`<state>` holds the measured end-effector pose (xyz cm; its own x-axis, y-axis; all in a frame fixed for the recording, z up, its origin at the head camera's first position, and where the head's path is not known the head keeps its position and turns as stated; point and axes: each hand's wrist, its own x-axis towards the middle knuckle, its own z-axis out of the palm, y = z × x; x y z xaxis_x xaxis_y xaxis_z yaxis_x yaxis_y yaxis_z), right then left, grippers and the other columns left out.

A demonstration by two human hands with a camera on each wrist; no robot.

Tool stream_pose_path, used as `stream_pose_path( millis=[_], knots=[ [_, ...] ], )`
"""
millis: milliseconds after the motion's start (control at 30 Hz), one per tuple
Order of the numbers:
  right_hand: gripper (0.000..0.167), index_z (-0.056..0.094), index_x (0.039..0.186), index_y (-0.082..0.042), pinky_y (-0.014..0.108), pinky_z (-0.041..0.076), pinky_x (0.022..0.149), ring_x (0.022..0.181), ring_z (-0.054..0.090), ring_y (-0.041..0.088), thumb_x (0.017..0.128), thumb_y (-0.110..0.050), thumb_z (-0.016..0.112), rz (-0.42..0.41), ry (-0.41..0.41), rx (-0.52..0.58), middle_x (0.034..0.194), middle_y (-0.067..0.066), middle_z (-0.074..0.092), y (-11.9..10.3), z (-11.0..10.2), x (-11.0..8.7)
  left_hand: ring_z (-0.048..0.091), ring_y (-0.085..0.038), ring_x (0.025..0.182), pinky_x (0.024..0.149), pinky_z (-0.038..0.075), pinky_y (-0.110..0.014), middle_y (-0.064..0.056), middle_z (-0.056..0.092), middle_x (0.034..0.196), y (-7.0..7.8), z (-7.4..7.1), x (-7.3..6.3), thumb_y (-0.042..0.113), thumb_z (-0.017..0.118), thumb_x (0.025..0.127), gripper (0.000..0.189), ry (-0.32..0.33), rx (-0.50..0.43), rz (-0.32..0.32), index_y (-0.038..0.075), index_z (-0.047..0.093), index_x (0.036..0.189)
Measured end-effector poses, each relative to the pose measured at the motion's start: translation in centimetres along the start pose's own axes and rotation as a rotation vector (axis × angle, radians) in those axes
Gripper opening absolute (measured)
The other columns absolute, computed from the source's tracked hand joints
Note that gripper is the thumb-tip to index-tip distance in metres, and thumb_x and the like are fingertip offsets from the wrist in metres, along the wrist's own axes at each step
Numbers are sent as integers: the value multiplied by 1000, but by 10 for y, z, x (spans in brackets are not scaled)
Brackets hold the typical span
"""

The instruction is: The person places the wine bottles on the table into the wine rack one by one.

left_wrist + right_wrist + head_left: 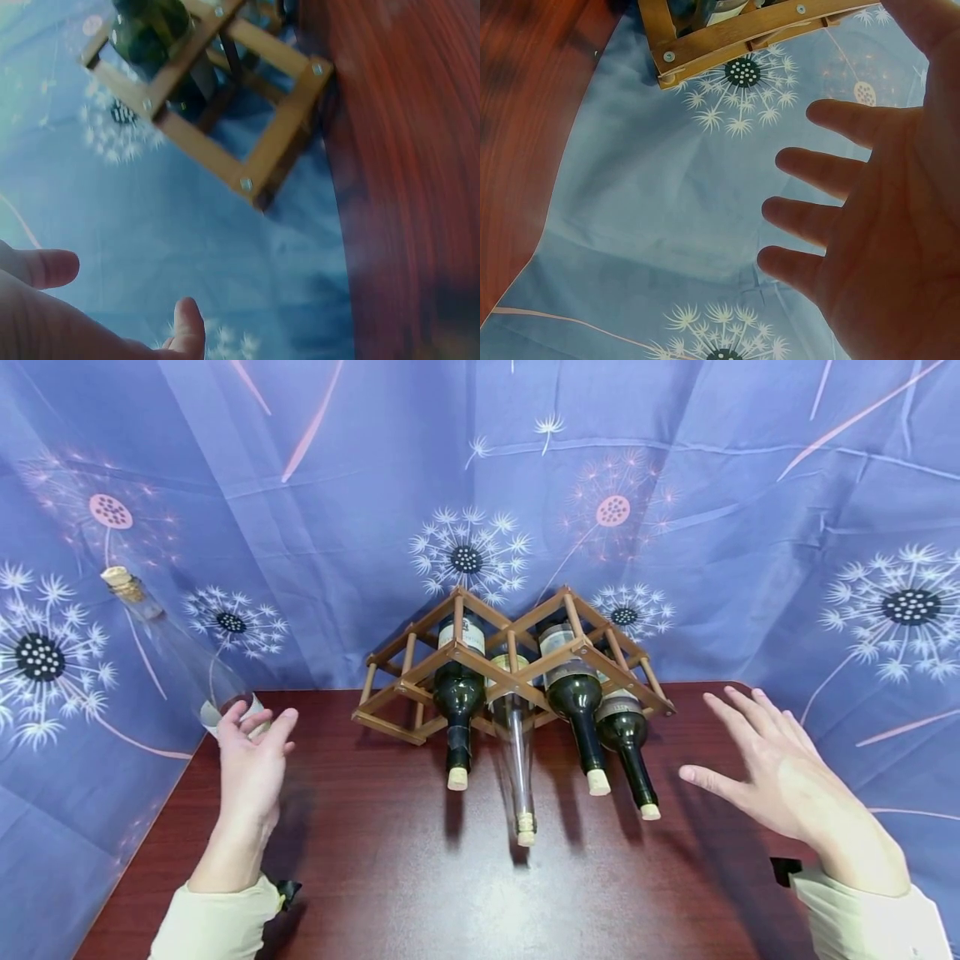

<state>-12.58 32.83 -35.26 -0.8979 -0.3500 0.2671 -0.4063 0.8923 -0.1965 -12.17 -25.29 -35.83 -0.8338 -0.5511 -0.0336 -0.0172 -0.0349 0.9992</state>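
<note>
My left hand [251,768] is raised at the left, fingers loosely bent, with nothing in its grip. Just behind its fingertips stands a clear corked glass bottle [180,647]; whether they touch cannot be told. On the right, my right hand [780,772] hovers with fingers spread, beside the wooden wine rack [517,681]. Corked bottles lie in the rack, necks pointing toward me: a green bottle [459,689], a clear bottle [516,735], a dark bottle [576,693] and a smaller dark bottle [624,727]. In the left wrist view my thumb and a finger stand apart.
The rack sits at the back of a dark red wood table [420,877], close to a blue dandelion-print cloth [360,527]. This cloth also hangs along both sides. The rack's left end has open compartments.
</note>
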Motion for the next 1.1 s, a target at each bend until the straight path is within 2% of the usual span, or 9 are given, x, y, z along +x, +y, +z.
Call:
stream_pose_path(
  millis=[133,267,433,667,900,1000,1100],
  knots=[
    [102,29,167,-7,67,-1,125,158,9,51,91,-51,81,6,-6,-3,165,30,29,0,-1,-1,49,-7,100,79,47,-13,9,39,127,-3,-13,12,16,71,100,82,68,1,0,9,18,162],
    [101,30,167,-7,66,-1,125,158,10,51,91,-51,81,6,-5,-4,165,30,29,0,0,-1,43,-5,108,90,41,-15,5,33,137,-5,-22,20,15,70,98,84,121,-8,-10,10,17,162],
    [101,30,167,-7,67,-1,125,158,10,51,91,-51,81,8,-3,-2,164,31,30,0,0,-3,39,-5,115,97,37,-16,-5,23,151,-10,-30,31,19,71,98,86,151,-7,-32,13,15,162],
    [101,30,167,-7,65,-1,126,157,11,53,91,-50,81,9,-3,5,165,31,29,-2,-3,-1,34,-10,123,96,34,-15,0,20,152,-20,-45,48,24,73,98,88,202,74,-39,17,15,164],
    [101,30,167,-7,65,0,126,158,11,51,91,-50,82,9,2,5,164,30,30,-3,-3,-1,32,-21,140,111,33,-25,-5,16,164,-28,-51,64,24,73,98,91,216,111,-26,19,14,166],
    [101,31,166,-7,66,0,126,158,11,51,91,-50,82,12,2,4,165,30,30,-3,-3,-1,37,-18,137,107,37,-25,-5,21,165,-30,-52,70,23,75,97,89,213,127,-17,20,19,165],
    [101,32,166,-7,65,0,126,157,12,52,90,-49,83,14,2,6,165,30,30,-3,-3,-1,42,-11,123,98,38,-22,-2,30,158,-33,-53,75,21,78,94,86,218,158,5,19,25,162]
  ],
)
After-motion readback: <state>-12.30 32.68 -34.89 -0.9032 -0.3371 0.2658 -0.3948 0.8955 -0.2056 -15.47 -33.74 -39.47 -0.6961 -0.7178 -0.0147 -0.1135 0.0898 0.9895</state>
